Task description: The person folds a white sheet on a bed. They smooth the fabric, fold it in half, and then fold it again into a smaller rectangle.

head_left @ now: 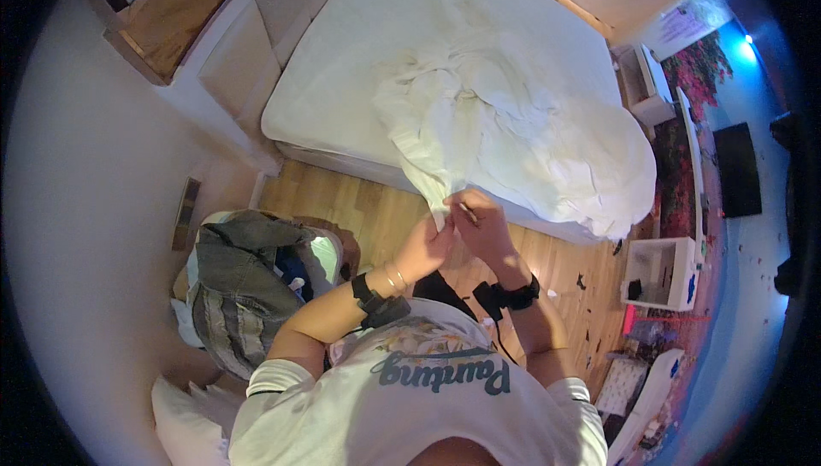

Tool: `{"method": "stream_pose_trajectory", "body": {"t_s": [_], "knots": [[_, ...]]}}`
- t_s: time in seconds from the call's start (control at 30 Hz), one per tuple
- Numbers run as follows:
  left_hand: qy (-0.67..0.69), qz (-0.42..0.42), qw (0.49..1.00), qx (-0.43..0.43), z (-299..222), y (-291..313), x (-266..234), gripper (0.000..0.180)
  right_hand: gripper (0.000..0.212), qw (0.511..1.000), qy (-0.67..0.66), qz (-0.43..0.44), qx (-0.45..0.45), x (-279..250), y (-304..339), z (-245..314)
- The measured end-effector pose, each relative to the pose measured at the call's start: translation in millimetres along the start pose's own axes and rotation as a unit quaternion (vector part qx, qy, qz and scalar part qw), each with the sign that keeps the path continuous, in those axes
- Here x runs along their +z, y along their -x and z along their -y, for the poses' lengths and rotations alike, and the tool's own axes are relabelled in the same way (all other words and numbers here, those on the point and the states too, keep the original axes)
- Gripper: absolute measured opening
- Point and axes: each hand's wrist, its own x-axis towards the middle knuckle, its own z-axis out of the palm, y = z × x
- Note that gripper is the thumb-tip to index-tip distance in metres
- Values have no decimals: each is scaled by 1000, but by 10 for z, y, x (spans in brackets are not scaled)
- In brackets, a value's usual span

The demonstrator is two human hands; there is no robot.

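Observation:
A white duvet [530, 141] lies bunched over the near right part of the bed. One narrow, twisted end of it stretches off the near side of the mattress [342, 81] toward me. My left hand [428, 246] is closed round the tip of that end. Right beside it, my right hand [484, 225] pinches the same gathered cloth with bent fingers. The two hands nearly touch, held in front of my body above the floor. Exactly which edge or corner sits between the fingers is hidden.
To the left, a chair heaped with grey and dark clothes [248, 269] stands by the wall. White pillows [192, 423] lie at the lower left. A white open cabinet [658, 274] and a dark screen [737, 170] are on the right. Small scraps litter the wooden floor [569, 303].

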Motion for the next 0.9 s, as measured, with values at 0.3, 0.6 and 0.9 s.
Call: {"method": "stream_pose_trajectory", "body": {"t_s": [0.3, 0.6, 0.9], "knots": [[-196, 5, 953, 230, 220, 132, -192, 13, 22, 976, 141, 23, -165, 231, 202, 231], [-152, 132, 965, 167, 148, 15, -255, 14, 21, 978, 168, 57, -106, 174, 198, 66], [169, -42, 963, -207, 47, -280, -60, 19, 22, 963, 197, -53, -177, -83, 399, -219]]}}
